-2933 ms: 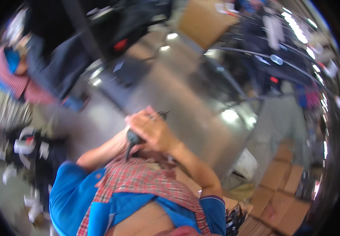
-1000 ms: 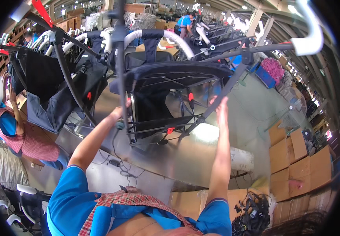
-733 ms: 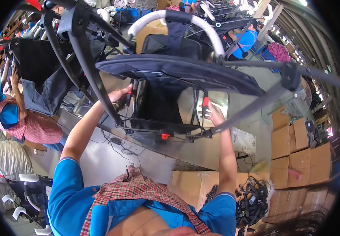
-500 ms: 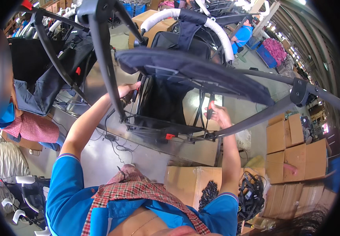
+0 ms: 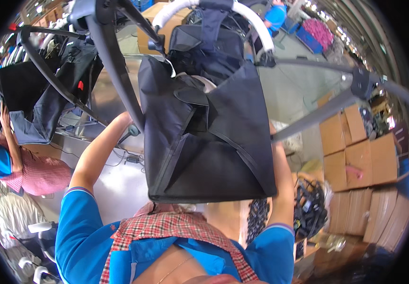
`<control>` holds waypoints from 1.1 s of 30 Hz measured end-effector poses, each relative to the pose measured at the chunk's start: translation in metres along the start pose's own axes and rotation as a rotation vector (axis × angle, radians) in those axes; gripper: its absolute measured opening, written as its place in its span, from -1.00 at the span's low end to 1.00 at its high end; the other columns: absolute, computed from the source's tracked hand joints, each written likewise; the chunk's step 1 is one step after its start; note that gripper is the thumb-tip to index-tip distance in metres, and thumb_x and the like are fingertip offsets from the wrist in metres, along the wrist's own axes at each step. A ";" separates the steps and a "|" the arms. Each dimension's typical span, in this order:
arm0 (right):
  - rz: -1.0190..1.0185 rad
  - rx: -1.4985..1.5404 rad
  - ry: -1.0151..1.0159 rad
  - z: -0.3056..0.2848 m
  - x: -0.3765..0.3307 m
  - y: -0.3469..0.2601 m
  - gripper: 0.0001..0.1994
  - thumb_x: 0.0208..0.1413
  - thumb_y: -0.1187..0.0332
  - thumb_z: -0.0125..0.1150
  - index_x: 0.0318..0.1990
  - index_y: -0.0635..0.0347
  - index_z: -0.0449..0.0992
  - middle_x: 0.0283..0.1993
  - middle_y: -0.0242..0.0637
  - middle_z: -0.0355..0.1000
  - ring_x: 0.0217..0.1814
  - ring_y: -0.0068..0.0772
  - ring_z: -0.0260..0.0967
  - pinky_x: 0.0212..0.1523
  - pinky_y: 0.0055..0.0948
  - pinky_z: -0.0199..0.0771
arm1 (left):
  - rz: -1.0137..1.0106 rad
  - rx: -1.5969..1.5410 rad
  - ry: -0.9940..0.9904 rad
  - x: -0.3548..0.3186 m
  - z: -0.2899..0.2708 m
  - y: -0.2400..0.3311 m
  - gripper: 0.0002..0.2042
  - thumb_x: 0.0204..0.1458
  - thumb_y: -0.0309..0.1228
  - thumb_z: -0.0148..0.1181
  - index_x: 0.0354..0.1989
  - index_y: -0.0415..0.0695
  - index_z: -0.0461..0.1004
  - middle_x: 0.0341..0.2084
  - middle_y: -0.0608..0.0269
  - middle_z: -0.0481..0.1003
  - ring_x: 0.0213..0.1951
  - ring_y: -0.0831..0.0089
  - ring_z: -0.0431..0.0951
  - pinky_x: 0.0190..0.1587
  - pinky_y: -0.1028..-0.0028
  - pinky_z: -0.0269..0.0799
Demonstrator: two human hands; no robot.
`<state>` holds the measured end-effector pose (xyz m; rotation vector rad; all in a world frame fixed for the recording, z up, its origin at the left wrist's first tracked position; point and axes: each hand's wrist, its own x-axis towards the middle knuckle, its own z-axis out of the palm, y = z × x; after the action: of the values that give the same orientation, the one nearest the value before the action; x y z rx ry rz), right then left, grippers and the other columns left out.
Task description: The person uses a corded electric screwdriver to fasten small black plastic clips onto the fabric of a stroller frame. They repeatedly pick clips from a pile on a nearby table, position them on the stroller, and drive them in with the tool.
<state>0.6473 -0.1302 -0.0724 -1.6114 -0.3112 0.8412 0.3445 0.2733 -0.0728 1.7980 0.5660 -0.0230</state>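
A stroller stands before me, its dark tube frame (image 5: 114, 71) spread to both sides. The black fabric seat (image 5: 214, 165) is tipped toward me, its wide lower panel facing me. At the seat's left edge, my left hand (image 5: 127, 119) goes behind the frame tube; its fingers are hidden. Beside that wrist shows a grey-green handle-like thing (image 5: 128, 134), and I cannot make out whether I hold it. My right hand (image 5: 273, 131) reaches behind the seat's right edge, its fingers covered by the fabric. A white-wrapped curved bar (image 5: 256, 26) arches at the far end.
On the left, another person (image 5: 17, 161) in a pink checked apron stands by a second black stroller (image 5: 36, 113). Cardboard boxes (image 5: 365, 163) are stacked to the right, near a heap of black straps (image 5: 308, 208). Cables (image 5: 131, 158) lie below my left arm.
The seat has tilted, so its fabric panel now faces me and hides the underside with its red clips. My fingers, visible before at both sides, are now covered.
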 end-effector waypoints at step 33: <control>-0.007 -0.409 0.969 -0.090 -0.383 0.256 -0.84 0.02 0.49 0.27 -0.24 0.35 0.60 -0.35 -0.18 0.59 -0.34 -0.46 0.55 -0.25 -0.45 0.56 | -0.327 -0.277 -1.178 -0.172 0.327 0.081 -0.11 -0.01 -0.08 0.32 0.43 -0.12 -0.02 -0.35 0.20 0.46 -0.40 0.48 0.50 -0.39 0.52 0.40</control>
<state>0.3752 -0.4966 -0.1810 -2.1948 0.2217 -0.0889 0.3124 -0.1034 -0.0489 1.1235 -0.0174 -1.0917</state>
